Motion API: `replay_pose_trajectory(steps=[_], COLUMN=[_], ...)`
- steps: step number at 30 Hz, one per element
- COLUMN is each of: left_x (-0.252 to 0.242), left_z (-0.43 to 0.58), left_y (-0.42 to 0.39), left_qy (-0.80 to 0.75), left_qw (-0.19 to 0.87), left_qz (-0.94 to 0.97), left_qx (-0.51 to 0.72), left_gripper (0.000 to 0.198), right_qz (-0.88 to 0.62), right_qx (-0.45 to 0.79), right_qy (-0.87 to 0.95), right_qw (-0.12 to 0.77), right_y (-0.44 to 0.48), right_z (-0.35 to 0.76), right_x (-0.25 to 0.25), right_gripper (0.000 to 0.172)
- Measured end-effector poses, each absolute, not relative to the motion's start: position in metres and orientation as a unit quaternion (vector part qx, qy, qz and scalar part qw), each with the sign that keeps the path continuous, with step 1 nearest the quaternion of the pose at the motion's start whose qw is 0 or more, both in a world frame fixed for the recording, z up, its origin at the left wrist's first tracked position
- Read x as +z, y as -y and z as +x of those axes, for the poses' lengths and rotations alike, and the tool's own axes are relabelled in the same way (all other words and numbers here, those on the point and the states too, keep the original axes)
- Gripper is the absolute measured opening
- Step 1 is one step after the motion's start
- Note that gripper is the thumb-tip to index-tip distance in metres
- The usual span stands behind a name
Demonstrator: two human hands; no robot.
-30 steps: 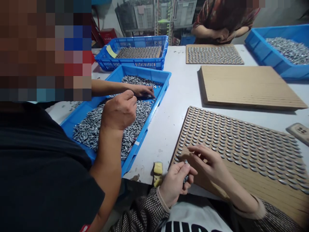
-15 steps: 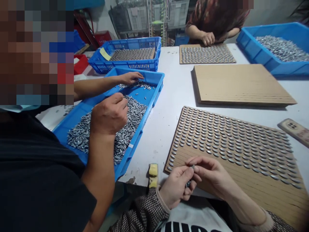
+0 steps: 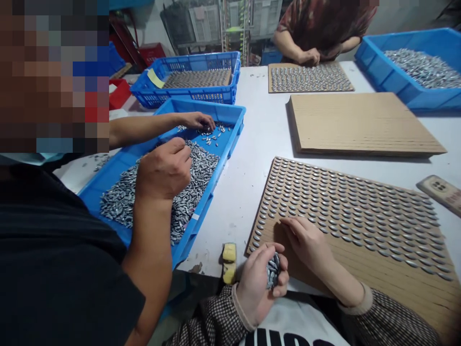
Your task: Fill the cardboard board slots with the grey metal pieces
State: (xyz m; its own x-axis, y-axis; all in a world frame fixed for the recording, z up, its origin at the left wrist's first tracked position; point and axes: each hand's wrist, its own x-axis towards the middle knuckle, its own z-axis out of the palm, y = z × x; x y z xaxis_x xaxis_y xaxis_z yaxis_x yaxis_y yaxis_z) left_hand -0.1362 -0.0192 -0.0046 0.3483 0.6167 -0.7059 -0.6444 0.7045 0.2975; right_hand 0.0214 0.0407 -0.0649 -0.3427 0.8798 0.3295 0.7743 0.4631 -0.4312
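My left hand (image 3: 257, 283) is cupped near the table's front edge, its fingers curled around several small grey metal pieces (image 3: 272, 273), spindle-shaped and pointed at the ends. My right hand (image 3: 306, 242) has its fingertips pinched together, low over the brown board (image 3: 378, 283) beside the lowest row at its left part. Whatever is between those fingertips is hidden. Staggered rows of the same metal pieces (image 3: 345, 206) cover the board's far part; its near part is bare brown with dark lines.
A co-worker's hands (image 3: 163, 168) are over a blue tray (image 3: 230, 144) of loose metal pieces at left. Brown boards (image 3: 360, 122) are stacked beyond mine. Another person sits behind a filled board (image 3: 306, 79). A yellow-taped object (image 3: 229, 262) lies at the table's edge.
My right hand has left my left hand and moved up to the board's rows. My left hand has turned, showing the pieces in it. The co-worker's far hand has dipped into the tray.
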Motion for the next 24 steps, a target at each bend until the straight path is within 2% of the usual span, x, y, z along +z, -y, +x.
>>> replay_pose_trajectory(steps=[11,24], left_x=[-0.01,-0.01], left_z=[-0.131,-0.13], left_y=[0.022,0.021], left_qy=[-0.437,-0.447], left_qw=[0.822,0.788], left_qz=[0.035,0.019], left_qx=[0.363,0.423], left_gripper=[0.032,0.031], right_qz=[-0.514,-0.509], right_qx=[0.068,0.107], right_qy=[0.824,0.822], right_qw=[0.228,0.232], right_y=[-0.049,-0.049], right_z=[0.02,0.02], right_x=[-0.066,-0.055], right_gripper=[0.026,0.026])
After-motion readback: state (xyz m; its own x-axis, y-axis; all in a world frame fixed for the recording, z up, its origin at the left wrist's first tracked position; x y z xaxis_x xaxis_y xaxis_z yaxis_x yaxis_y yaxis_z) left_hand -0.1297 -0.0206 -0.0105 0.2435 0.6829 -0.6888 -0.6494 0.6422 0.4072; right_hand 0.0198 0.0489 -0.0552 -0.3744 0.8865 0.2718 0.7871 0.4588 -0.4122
